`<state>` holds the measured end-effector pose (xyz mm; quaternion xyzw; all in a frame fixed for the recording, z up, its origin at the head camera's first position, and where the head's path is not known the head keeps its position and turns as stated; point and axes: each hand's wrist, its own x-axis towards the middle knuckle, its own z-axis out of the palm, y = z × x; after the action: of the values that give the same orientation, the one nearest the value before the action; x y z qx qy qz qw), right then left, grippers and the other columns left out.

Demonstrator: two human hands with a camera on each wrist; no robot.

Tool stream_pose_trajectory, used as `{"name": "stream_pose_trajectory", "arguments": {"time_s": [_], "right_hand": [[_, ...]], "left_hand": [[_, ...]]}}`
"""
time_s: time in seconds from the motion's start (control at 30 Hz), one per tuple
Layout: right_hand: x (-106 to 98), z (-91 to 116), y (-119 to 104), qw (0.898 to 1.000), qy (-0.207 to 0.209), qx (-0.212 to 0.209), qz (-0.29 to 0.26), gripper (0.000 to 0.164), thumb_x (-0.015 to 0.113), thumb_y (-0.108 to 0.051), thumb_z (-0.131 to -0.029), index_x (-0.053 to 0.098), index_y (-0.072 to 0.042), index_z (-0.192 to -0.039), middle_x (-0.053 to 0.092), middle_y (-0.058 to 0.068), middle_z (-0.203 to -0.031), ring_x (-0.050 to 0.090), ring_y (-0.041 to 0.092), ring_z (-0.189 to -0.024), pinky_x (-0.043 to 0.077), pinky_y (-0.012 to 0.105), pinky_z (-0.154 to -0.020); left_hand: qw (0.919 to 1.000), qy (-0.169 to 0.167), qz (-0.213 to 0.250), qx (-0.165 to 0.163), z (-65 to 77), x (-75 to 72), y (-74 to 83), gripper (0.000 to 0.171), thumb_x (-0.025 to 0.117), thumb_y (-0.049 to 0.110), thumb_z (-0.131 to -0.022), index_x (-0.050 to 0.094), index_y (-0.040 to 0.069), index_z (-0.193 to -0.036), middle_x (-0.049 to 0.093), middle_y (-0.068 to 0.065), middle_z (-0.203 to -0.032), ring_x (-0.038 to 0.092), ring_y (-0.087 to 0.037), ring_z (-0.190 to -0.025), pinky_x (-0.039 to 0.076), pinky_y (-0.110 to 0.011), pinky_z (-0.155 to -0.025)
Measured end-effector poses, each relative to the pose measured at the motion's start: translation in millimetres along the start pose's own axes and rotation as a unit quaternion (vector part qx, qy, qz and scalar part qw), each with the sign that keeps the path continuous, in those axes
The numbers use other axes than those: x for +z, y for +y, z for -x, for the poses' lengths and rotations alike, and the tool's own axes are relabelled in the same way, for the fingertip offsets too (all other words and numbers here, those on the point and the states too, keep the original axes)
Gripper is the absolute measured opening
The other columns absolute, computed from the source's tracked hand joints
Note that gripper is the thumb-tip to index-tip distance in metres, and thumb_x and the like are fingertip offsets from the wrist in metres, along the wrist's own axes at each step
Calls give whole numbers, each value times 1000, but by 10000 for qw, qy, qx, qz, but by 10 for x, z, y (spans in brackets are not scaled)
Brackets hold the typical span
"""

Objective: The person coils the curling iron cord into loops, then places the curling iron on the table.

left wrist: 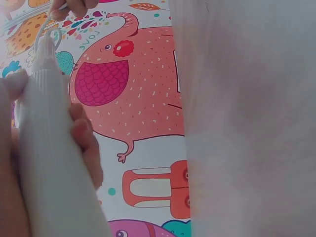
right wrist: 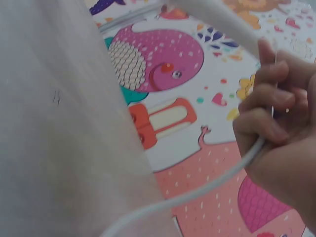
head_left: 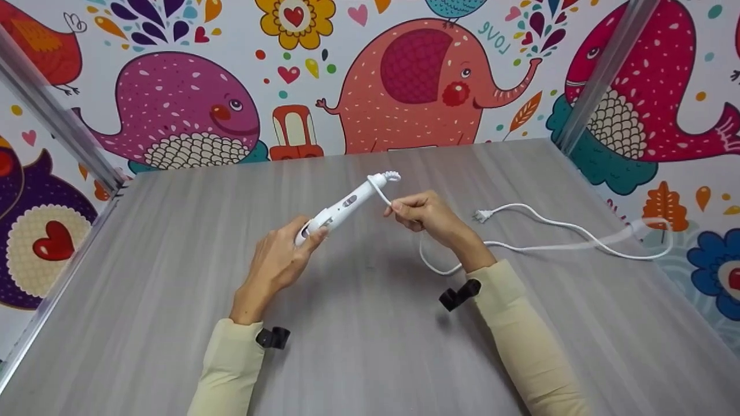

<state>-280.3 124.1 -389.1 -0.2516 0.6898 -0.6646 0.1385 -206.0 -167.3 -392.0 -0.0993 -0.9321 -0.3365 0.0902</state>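
My left hand point(head_left: 278, 254) grips a white curling iron point(head_left: 347, 203) around its body, above the table. A grey switch shows on its handle, and the cord end points up and away to the right. In the left wrist view the white body point(left wrist: 52, 143) runs between thumb and fingers; its near end is cut off. With thumb and fingers my right hand point(head_left: 436, 219) pinches the white power cord point(head_left: 378, 189) just beside the handle's cord end. The cord also passes through the curled fingers point(right wrist: 266, 96) in the right wrist view.
The rest of the cord point(head_left: 561, 222) loops across the right side of the grey wood-grain table point(head_left: 173, 277). Its plug point(head_left: 481, 216) lies right of my right hand. Printed cartoon walls point(head_left: 312, 81) and metal posts point(head_left: 607, 75) bound the table's back and sides.
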Motion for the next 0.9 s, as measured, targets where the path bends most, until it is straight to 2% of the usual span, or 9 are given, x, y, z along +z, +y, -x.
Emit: {"name": "stream_pose_trajectory", "arguments": {"time_s": [0.13, 0.23, 0.43, 0.53, 0.6, 0.73, 0.8, 0.9], "right_hand": [[-99, 8, 65, 9987, -423, -105, 253, 20, 59, -18, -99, 77, -14, -91, 46, -5, -62, 36, 10, -55, 28, 22, -52], [-147, 6, 91, 9972, -521, -114, 525, 19, 62, -20, -97, 77, -10, -93, 46, -5, -62, 36, 10, -55, 28, 23, -52], [-165, -18, 123, 9944, -316, -1, 1009, 27, 63, -17, -97, 73, 7, -102, 50, -6, -65, 40, 8, -59, 32, 24, -54], [-164, -33, 145, 9910, -170, 15, 1331, 24, 63, -16, -97, 75, 5, -102, 61, -3, -73, 43, 9, -63, 35, 23, -56], [-167, -38, 158, 9874, -50, 136, 1576, 22, 65, -18, -96, 77, 0, -102, 69, 6, -83, 47, 10, -67, 38, 22, -60], [-192, -64, 179, 9797, 200, 520, 1926, 24, 68, -22, -94, 77, -1, -100, 73, 21, -100, 54, 13, -78, 44, 26, -69], [-216, -78, 179, 9772, 296, 653, 1997, 25, 71, -23, -92, 77, -1, -100, 73, 18, -96, 55, 15, -80, 45, 28, -72], [-262, -100, 156, 9746, 308, 699, 2107, 24, 73, -22, -89, 76, -1, -101, 70, 6, -86, 54, 17, -79, 44, 30, -72]], "left_hand": [[9996, -264, 76, 58, 8, -19, 22, 44, 56, 49, -97, 65, 14, -121, 69, -8, -94, 59, -21, -77, 41, -32, -64], [9991, -419, 32, 98, 13, -26, 36, 45, 56, 50, -97, 64, 14, -122, 69, -8, -95, 58, -21, -77, 41, -32, -65], [9983, -560, 27, 137, 24, -3, 38, 47, 55, 51, -97, 64, 14, -125, 71, -8, -100, 60, -21, -80, 42, -33, -67], [9978, -619, 79, 219, 36, 0, 35, 46, 56, 50, -98, 64, 14, -125, 71, -7, -98, 60, -21, -79, 43, -33, -67], [9972, -698, 122, 258, 45, -1, 37, 45, 56, 49, -97, 65, 14, -123, 70, -7, -97, 60, -21, -78, 43, -32, -66], [9957, -843, 130, 361, 50, -9, 49, 43, 56, 49, -98, 65, 15, -122, 70, -5, -94, 59, -19, -76, 43, -32, -65], [9951, -904, 125, 383, 48, -11, 55, 42, 56, 49, -98, 64, 16, -123, 69, -4, -94, 59, -19, -77, 43, -32, -66], [9943, -979, 128, 393, 42, -4, 54, 42, 56, 49, -98, 64, 16, -123, 69, -4, -94, 58, -18, -77, 43, -32, -66]]}}
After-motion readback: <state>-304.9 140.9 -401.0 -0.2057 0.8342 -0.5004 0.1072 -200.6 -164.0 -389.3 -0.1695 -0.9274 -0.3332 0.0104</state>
